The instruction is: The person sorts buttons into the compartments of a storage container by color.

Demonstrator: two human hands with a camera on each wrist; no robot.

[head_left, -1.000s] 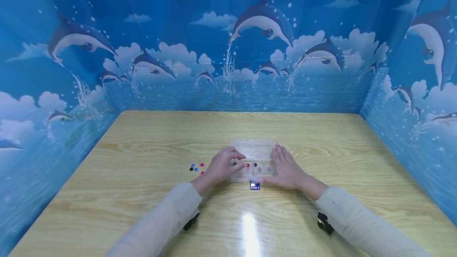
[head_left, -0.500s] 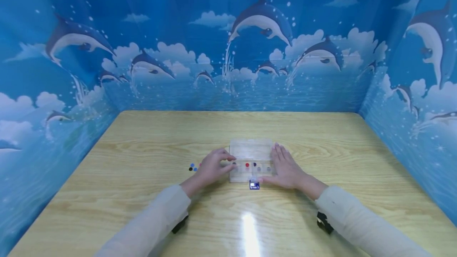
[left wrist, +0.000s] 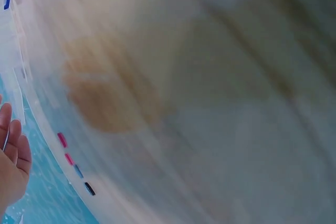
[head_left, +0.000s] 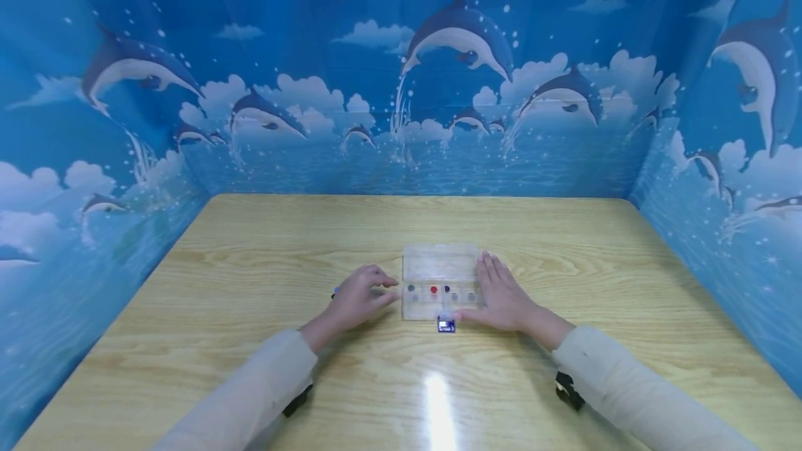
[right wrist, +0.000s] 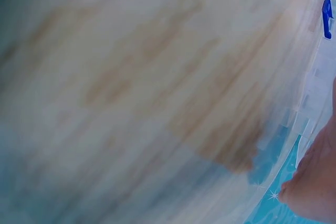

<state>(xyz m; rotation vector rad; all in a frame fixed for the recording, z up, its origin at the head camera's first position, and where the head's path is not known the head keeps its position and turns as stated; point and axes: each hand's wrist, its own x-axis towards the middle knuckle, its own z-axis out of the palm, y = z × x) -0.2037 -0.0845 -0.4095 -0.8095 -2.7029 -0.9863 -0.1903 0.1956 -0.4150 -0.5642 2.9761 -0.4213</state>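
The box (head_left: 438, 268) lies at three o'clock from the left hand (head_left: 362, 294), its row of discs (head_left: 434, 290) running nine to three. That hand's thumb and fingers are apart, nearer the loose discs (left wrist: 62, 140) at nine o'clock than the straight-fingered right hand (head_left: 504, 298), along the box's three-o'clock edge.

Screened-off tabletop (head_left: 388, 353) — dolphin-print backdrop (head_left: 351, 75)

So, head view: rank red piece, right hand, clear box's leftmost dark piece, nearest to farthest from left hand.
1. Leftmost dark piece: left end of clear box.
2. Red piece: same box, further right.
3. Right hand: at the box's right edge.
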